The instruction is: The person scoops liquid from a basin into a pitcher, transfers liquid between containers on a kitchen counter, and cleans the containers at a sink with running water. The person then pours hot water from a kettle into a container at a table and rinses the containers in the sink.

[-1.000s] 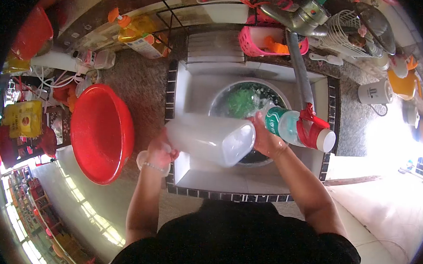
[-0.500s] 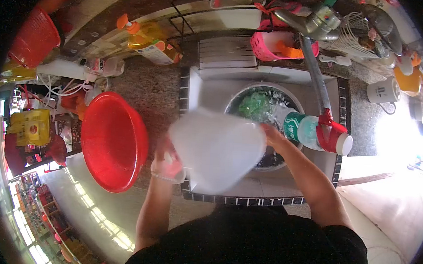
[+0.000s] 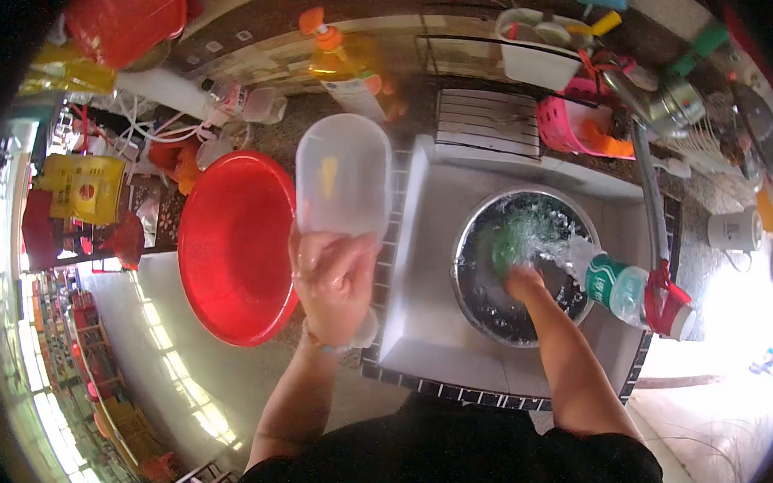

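My left hand [image 3: 333, 283], wearing a bracelet, is closed at the near end of a translucent plastic container [image 3: 345, 173]. The container is above the counter between the red basin and the sink. A small yellow patch shows through it. My right hand [image 3: 524, 284] dips into a round metal bowl [image 3: 458, 277] of water in the sink. Its fingers are partly hidden by bubbling water beside a green item [image 3: 512, 243], too blurred to name. Water pours into the bowl from a cut plastic bottle [image 3: 615, 288] fixed to the faucet [image 3: 655, 196] by a red tie.
A large red basin [image 3: 193, 247] stands left of the sink [image 3: 416, 332]. Behind are an orange-pump soap bottle [image 3: 348, 66], a wire rack [image 3: 487, 122] and a pink basket [image 3: 560, 124]. A white mug [image 3: 732, 230] is on the right.
Both hands were at the blurred container; now only my left hand has it, farther from the sink. My right hand has gone down into the bowl's water. The whole view has shifted.
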Demonstrator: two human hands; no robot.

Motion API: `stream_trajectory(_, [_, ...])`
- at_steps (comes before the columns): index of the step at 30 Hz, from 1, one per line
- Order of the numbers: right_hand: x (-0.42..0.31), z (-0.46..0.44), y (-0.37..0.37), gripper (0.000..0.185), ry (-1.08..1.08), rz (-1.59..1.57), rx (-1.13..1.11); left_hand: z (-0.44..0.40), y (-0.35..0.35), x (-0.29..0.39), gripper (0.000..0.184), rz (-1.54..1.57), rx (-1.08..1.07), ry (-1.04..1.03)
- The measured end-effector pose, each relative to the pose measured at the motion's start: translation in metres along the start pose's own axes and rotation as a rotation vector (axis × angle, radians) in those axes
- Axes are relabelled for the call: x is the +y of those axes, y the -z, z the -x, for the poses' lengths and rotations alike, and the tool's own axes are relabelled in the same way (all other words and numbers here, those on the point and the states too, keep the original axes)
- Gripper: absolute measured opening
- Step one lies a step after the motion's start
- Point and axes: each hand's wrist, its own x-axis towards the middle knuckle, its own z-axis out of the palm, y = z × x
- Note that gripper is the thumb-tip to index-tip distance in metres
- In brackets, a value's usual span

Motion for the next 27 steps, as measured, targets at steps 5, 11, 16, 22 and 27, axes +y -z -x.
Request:
stream_trajectory(5, [0.009,0.049,-0.005,0.038,-0.099,0.010,-0.053,-0.011,0.005,-0.016,0.021,-0.044,-0.021,0.071])
stream_trajectory(11, [0.078,0.024,-0.072,0.049,-0.423,-0.280,0.189,-0.023,0.009,-0.029,0.049,0.006,-0.002,0.105])
stream_trajectory(16, [0.081,0.017,-0.061,0.060,-0.263,-0.589,0.497,0.003,0.046,-0.007,0.060,0.100,0.022,0.198])
stream_trajectory(22, [0.138,-0.056,-0.160,0.066,-0.057,-0.375,0.120,0.169,0.011,-0.035,0.082,-0.079,-0.299,0.732])
stream_trajectory(27, [0.087,0.000,-0.073,0.053,-0.203,-0.202,0.055,0.197,-0.033,-0.078,0.096,-0.250,-0.159,1.058])
